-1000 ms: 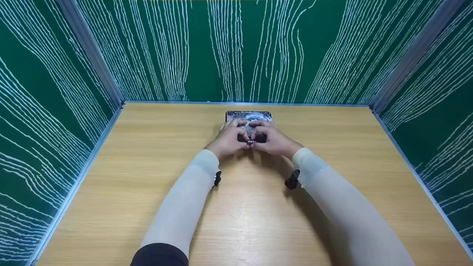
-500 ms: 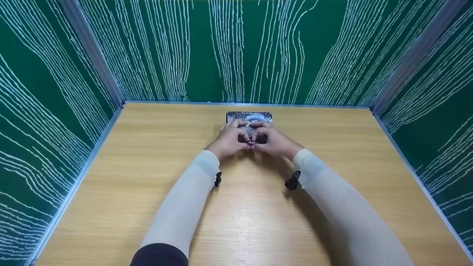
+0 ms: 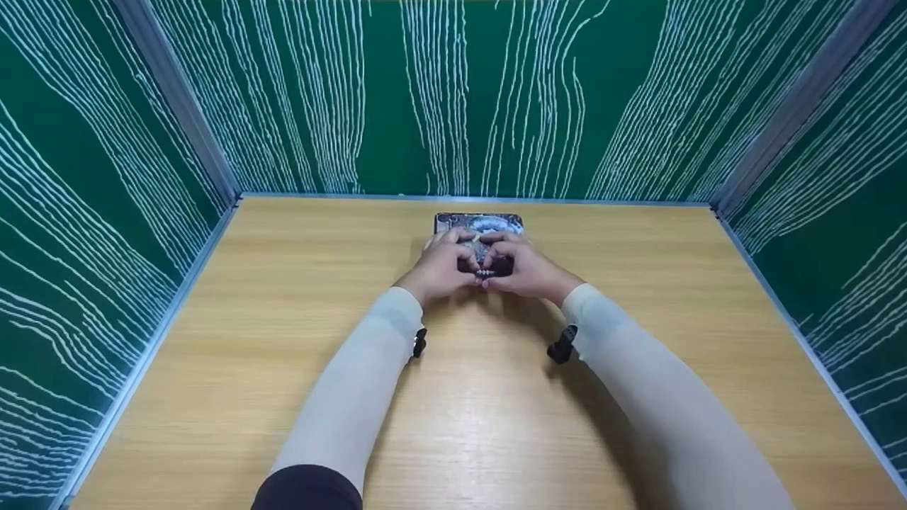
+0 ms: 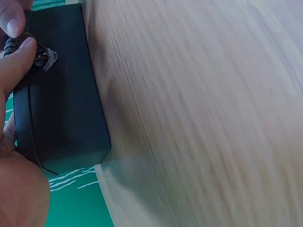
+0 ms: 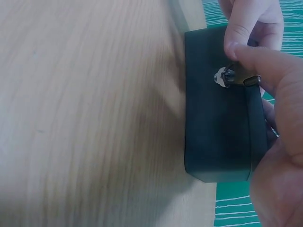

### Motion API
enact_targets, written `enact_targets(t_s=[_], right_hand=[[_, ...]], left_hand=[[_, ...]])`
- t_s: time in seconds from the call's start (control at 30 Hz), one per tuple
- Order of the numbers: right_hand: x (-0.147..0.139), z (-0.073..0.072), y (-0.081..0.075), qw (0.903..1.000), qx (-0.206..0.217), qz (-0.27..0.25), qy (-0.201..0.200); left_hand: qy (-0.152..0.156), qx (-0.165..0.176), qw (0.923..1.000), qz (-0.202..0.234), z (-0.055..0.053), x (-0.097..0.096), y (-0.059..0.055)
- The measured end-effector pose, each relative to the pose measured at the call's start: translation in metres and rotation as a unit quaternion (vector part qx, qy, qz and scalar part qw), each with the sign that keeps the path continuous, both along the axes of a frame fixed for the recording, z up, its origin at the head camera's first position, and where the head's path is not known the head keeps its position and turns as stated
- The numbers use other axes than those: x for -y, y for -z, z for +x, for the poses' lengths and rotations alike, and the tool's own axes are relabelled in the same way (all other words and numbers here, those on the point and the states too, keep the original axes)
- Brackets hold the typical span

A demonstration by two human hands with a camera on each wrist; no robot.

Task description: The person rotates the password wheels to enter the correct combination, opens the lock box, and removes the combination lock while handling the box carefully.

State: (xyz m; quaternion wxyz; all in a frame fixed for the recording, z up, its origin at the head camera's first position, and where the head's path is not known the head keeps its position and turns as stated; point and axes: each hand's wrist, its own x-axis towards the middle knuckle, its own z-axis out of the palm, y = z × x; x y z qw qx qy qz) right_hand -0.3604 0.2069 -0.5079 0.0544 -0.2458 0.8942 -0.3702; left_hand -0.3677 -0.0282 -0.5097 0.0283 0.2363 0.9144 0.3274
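A dark box (image 4: 66, 104) with a patterned lid (image 3: 489, 224) stands near the back of the table. On its front is a metal clasp (image 5: 220, 77), and a small combination padlock (image 4: 12, 45) hangs from it by its shackle. My left hand (image 3: 445, 265) pinches the padlock from the left between thumb and curled index finger. From the right, my right hand (image 3: 523, 266) pinches it the same way, with the row of dials showing between the fingertips. The other fingers of both hands lie over the lid and hide part of it.
The wooden table (image 3: 453, 397) runs back to a green wall (image 3: 386, 99) with white wavy lines, close behind the box. Similar green walls rise at the left and right edges. A dark wrist camera (image 3: 562, 346) sits under the right wrist.
Both hands stay in place at the padlock. The fingertips have shifted slightly, and more of its dials shows between them now.
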Motion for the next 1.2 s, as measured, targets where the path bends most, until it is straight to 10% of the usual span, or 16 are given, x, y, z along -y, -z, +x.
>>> enact_targets(t_s=[0.87,1.2], right_hand=[[0.0,-0.001,0.002,0.9999,0.0,0.007,0.008],[0.001,-0.001,0.001,0.9998,-0.012,0.017,0.007]], left_hand=[[0.006,0.013,0.9997,0.02,-0.015,0.001,0.016],[0.005,-0.013,0.9999,-0.005,-0.002,-0.001,0.002]])
